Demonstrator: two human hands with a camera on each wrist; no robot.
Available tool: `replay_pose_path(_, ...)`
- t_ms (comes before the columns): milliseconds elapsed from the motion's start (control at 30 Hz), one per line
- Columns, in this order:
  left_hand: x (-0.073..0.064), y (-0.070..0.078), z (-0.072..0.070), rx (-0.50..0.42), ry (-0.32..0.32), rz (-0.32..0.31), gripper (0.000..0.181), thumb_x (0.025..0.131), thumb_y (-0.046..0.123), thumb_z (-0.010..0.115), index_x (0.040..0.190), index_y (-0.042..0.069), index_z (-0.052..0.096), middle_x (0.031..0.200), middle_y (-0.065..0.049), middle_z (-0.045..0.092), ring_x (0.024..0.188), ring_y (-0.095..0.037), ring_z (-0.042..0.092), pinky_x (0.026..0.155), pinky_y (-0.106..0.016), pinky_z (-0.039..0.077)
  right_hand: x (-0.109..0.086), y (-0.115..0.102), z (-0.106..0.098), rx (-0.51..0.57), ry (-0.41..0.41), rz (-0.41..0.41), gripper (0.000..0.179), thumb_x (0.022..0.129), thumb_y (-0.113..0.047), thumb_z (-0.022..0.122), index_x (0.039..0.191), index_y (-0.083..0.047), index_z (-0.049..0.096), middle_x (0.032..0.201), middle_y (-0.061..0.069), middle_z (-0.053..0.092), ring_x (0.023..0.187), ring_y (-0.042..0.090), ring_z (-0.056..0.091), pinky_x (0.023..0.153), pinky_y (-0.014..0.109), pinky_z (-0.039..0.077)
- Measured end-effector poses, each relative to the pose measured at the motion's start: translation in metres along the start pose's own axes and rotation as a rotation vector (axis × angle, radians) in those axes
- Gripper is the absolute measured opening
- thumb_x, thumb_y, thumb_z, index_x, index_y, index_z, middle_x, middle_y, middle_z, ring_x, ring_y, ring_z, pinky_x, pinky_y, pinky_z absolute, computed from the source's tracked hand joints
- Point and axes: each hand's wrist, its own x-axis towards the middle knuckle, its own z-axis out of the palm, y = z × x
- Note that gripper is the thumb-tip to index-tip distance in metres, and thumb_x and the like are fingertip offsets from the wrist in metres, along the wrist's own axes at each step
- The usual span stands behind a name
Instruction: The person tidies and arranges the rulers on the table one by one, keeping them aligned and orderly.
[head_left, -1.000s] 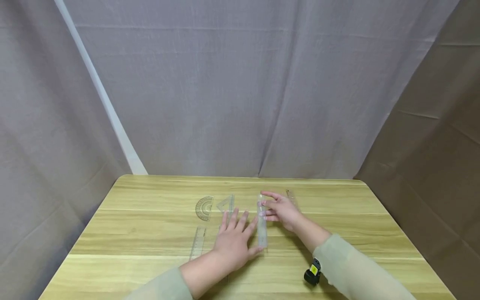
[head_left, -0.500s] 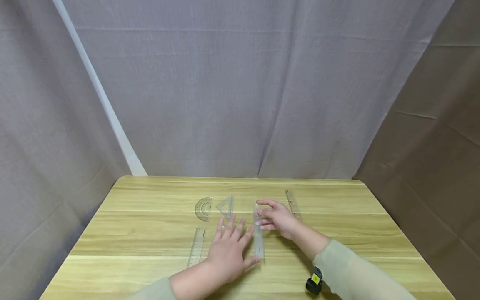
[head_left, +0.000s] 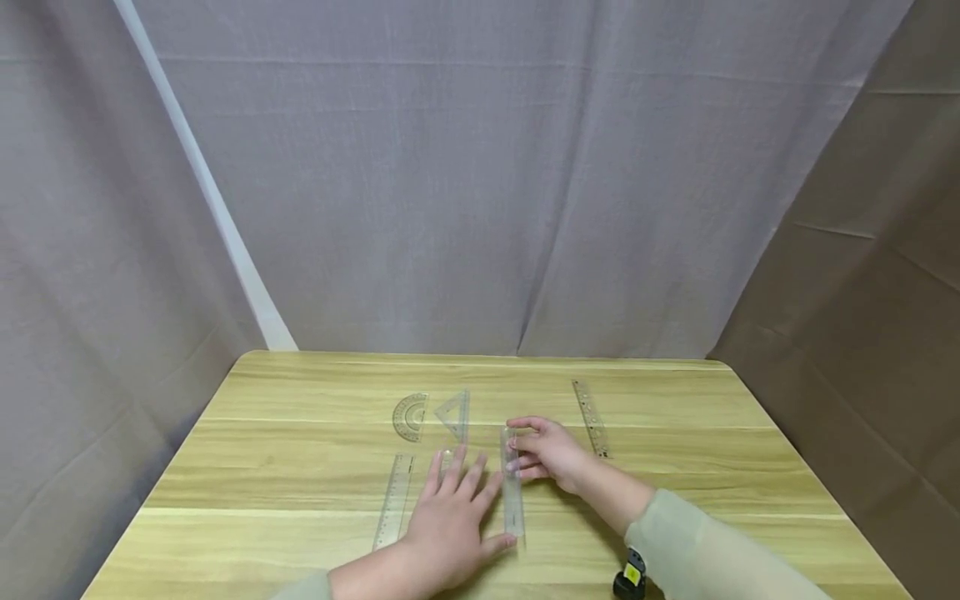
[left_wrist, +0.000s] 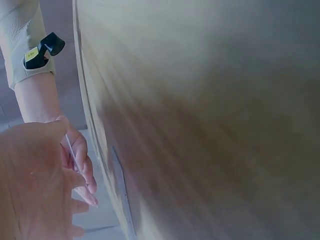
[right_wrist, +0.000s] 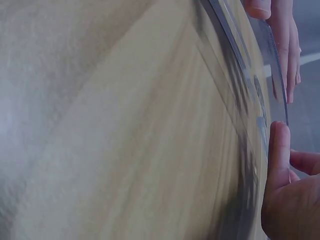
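Note:
A clear plastic ruler (head_left: 513, 508) stands between both hands, pointing away from the person, above the wooden table. My right hand (head_left: 555, 454) pinches its far part between thumb and fingers; the right wrist view shows the right thumb (right_wrist: 279, 145) against the ruler's face. My left hand (head_left: 446, 521) is spread with straight fingers, its thumb tip right at the ruler's near end. Beneath the left fingers, the end of another clear piece (head_left: 447, 455) shows, the rest hidden. Left of that hand lies a second clear ruler (head_left: 393, 492), partly covered by the wrist.
A clear protractor (head_left: 401, 417) and a triangular set square (head_left: 463, 412) lie side by side farther back. Another clear ruler with holes (head_left: 592, 419) lies slanted beyond the right hand. Grey curtains (head_left: 450, 208) hang behind the wooden table (head_left: 675, 467). A black wrist camera (head_left: 630, 577) sits on the right sleeve.
Both hands and the held ruler have shifted toward the person and slightly left. The slanted ruler at the right, earlier partly covered by the right hand, now shows whole.

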Motion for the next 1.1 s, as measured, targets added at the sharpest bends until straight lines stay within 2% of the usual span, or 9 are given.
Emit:
replay_pose_path(200, -0.006, -0.001, 0.004, 0.005, 0.003, 0.022, 0.084, 0.091, 0.078, 0.028, 0.154, 0.024, 0.039, 0.161, -0.006, 0.028, 0.149, -0.039, 0.013, 0.118, -0.061, 0.008, -0.002, 0.0, 0.009, -0.018, 0.01, 0.026, 0.047, 0.098, -0.005, 0.057, 0.142, 0.003, 0.043, 0.102, 0.016, 0.064, 0.071, 0.018, 0.07, 0.063, 0.03, 0.06)
replay_pose_path(400, -0.013, 0.0, 0.005, -0.003, -0.028, 0.042, 0.084, 0.09, 0.078, 0.027, 0.153, 0.023, 0.04, 0.161, -0.006, 0.029, 0.149, -0.036, 0.017, 0.118, -0.061, 0.012, -0.006, 0.001, 0.019, -0.032, 0.018, 0.045, 0.045, 0.097, -0.003, 0.055, 0.14, 0.003, 0.044, 0.096, 0.014, 0.061, 0.068, 0.019, 0.07, 0.061, 0.03, 0.06)
replay_pose_path(667, -0.017, -0.003, 0.006, -0.006, -0.048, 0.04, 0.085, 0.089, 0.08, 0.028, 0.152, 0.023, 0.042, 0.161, -0.005, 0.03, 0.149, -0.036, 0.018, 0.118, -0.059, 0.013, -0.009, 0.0, 0.031, -0.091, 0.037, 0.051, 0.042, 0.096, -0.002, 0.055, 0.136, 0.003, 0.047, 0.094, 0.016, 0.063, 0.065, 0.018, 0.069, 0.058, 0.031, 0.06)
replay_pose_path(1100, -0.019, -0.007, 0.007, 0.009, -0.092, 0.046, 0.085, 0.088, 0.081, 0.03, 0.15, 0.024, 0.045, 0.16, -0.004, 0.032, 0.149, -0.035, 0.018, 0.118, -0.059, 0.014, -0.006, 0.001, 0.043, -0.163, 0.042, 0.053, 0.038, 0.094, -0.001, 0.057, 0.132, 0.005, 0.05, 0.086, 0.015, 0.063, 0.061, 0.016, 0.067, 0.055, 0.03, 0.059)
